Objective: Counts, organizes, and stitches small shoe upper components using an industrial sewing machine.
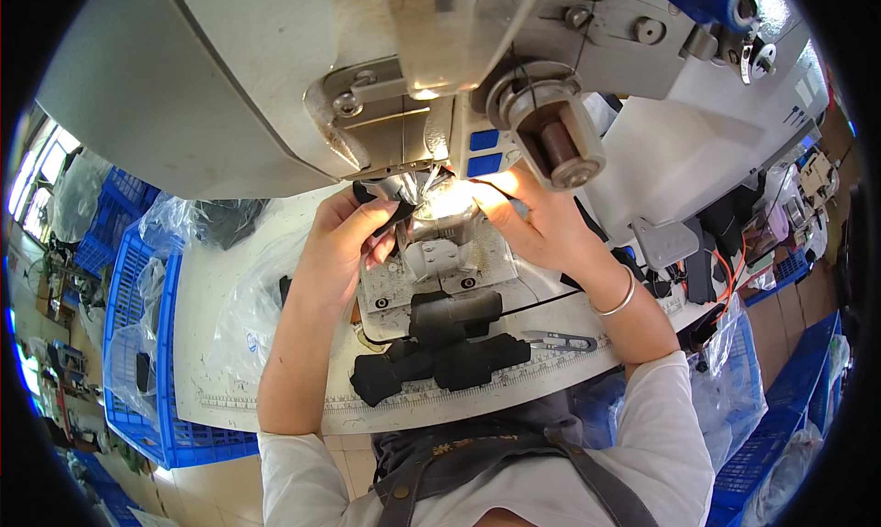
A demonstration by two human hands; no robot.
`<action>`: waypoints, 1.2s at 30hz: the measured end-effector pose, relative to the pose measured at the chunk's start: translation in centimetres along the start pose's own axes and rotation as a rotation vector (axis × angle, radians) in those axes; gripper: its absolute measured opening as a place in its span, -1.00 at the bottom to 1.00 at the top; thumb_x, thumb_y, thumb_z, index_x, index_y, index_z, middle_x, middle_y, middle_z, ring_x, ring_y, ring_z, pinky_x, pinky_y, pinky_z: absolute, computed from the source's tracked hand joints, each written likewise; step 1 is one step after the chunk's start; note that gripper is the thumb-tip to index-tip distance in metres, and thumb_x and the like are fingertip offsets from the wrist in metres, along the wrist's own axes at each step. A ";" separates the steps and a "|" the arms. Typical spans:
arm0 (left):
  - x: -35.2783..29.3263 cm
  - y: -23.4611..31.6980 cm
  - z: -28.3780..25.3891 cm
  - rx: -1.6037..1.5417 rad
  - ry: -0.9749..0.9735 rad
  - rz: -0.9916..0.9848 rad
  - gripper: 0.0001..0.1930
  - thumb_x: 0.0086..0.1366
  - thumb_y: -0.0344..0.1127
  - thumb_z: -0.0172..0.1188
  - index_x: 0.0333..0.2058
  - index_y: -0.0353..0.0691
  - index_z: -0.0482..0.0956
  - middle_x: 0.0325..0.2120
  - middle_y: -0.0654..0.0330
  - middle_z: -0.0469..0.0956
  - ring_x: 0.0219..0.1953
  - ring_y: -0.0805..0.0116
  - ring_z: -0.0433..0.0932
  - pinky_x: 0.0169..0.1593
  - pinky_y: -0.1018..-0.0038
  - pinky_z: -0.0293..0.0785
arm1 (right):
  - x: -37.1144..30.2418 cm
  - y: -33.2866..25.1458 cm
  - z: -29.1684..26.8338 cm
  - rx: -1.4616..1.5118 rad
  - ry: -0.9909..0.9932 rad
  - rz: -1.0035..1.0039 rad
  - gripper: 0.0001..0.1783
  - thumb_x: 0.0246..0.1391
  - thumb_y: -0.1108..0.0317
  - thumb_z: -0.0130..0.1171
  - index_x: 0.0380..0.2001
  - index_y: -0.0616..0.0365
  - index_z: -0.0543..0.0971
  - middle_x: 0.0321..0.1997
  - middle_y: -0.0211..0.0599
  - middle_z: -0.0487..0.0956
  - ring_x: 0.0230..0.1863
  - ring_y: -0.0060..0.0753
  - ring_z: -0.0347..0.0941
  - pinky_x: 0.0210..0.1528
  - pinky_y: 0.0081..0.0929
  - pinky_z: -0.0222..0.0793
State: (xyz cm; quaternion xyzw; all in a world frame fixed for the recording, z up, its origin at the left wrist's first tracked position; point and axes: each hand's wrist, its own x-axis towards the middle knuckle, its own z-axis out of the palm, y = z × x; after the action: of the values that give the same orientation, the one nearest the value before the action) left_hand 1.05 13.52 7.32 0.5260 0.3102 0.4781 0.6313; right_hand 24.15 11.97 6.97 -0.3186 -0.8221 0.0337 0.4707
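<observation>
At the needle of a large sewing machine (248, 68), my left hand (344, 238) pinches a black fabric piece (396, 217) between thumb and fingers. From the other side, my right hand (541, 224) reaches in with thumb and forefinger close together beside the brightly lit needle area (448, 201). Glare hides its fingertips and whatever they hold. Below the hands, several small black fabric pieces (482, 360) lie bunched on the white table (216, 343). Thread snips (560, 341) rest just right of them.
Measuring tape (413, 398) runs along the table's near edge. Clear plastic bags (252, 316) lie on the left side, beside a blue crate (142, 343). More blue crates (771, 426) stand at right. A thread bobbin holder (555, 151) hangs above my right hand.
</observation>
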 end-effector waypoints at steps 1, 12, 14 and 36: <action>0.1 0.0 -0.3 -0.002 -0.020 -0.017 -0.85 0.27 -0.34 0.08 -0.42 -0.30 0.50 -0.59 0.20 0.51 -0.68 0.61 0.34 -0.65 0.68 0.16 | -0.1 0.1 0.2 -0.029 0.006 -0.016 -0.67 0.00 0.43 0.04 -0.12 0.26 0.51 -0.14 -0.02 0.55 -0.10 0.07 0.48 -0.03 -0.21 0.43; 1.2 0.7 -1.3 -0.064 -0.164 -0.085 -0.82 0.26 -0.33 0.10 -0.36 -0.37 0.55 -0.61 0.23 0.51 -0.71 0.56 0.36 -0.67 0.66 0.18 | -0.4 -0.2 -0.3 -0.178 0.028 -0.076 -0.65 -0.05 0.48 0.11 -0.11 0.24 0.50 -0.16 -0.02 0.56 -0.12 0.03 0.51 -0.05 -0.25 0.46; 1.3 1.2 -1.4 0.049 -0.159 -0.129 -0.82 0.25 -0.32 0.13 -0.35 -0.36 0.55 -0.61 0.24 0.50 -0.70 0.56 0.37 -0.66 0.66 0.21 | 0.1 -1.2 -1.5 -0.237 0.012 -0.115 -0.66 -0.05 0.45 0.17 -0.13 0.22 0.51 -0.15 -0.05 0.56 -0.13 0.01 0.51 -0.10 -0.25 0.46; -9.3 -2.4 -1.2 0.099 0.011 0.415 -0.87 0.10 -0.62 0.19 -0.54 -0.24 0.53 -0.20 0.01 0.51 -0.16 0.31 0.51 -0.06 0.46 0.42 | -11.8 -6.2 -4.8 0.344 0.110 0.810 -0.76 0.24 0.52 -0.18 -0.08 0.25 0.42 -0.33 -0.35 0.42 -0.41 -0.61 0.30 -0.33 -0.59 0.29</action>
State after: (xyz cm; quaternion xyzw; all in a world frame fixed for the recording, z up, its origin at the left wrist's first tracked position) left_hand -2.64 5.37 3.62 0.6060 0.2219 0.5849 0.4913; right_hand 29.07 -0.67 2.93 -0.5335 -0.5869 0.3347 0.5088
